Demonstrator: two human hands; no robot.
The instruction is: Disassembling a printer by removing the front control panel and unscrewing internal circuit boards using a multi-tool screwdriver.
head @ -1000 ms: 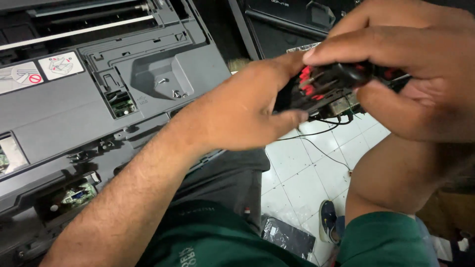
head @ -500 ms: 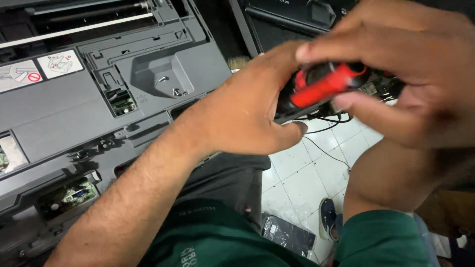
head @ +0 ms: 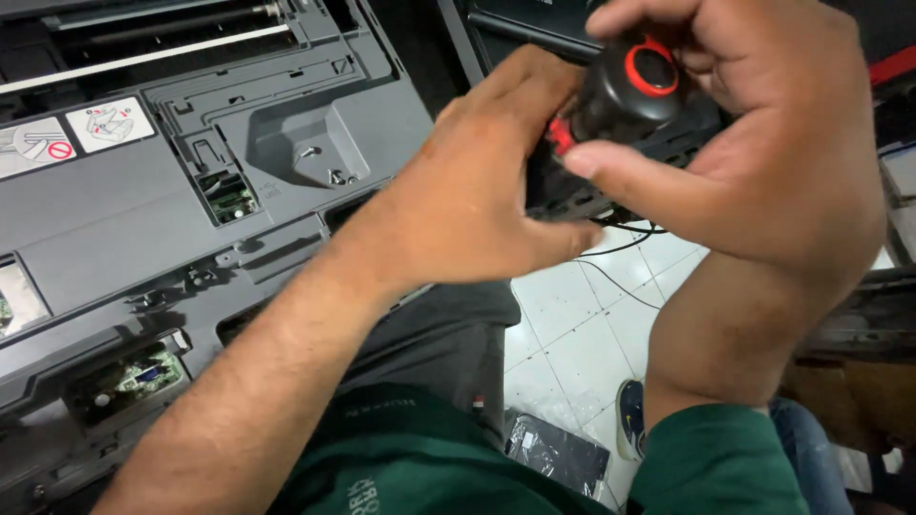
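Note:
My right hand grips a black screwdriver handle with a red ring on its butt end, the butt facing me. My left hand holds a small black part just under that handle, fingers wrapped around its left side. Both hands are raised close to the camera, to the right of an opened dark grey printer. The tool's tip is hidden behind my fingers.
The printer's top is stripped, with a green circuit board exposed at lower left and label stickers near the top. Black cables hang over a white tiled floor. A shoe and a black bag lie below.
My right hand has turned the tool: the red-and-black handle lay sideways before and now points its round butt end at me. Both hands stay together on the small black part.

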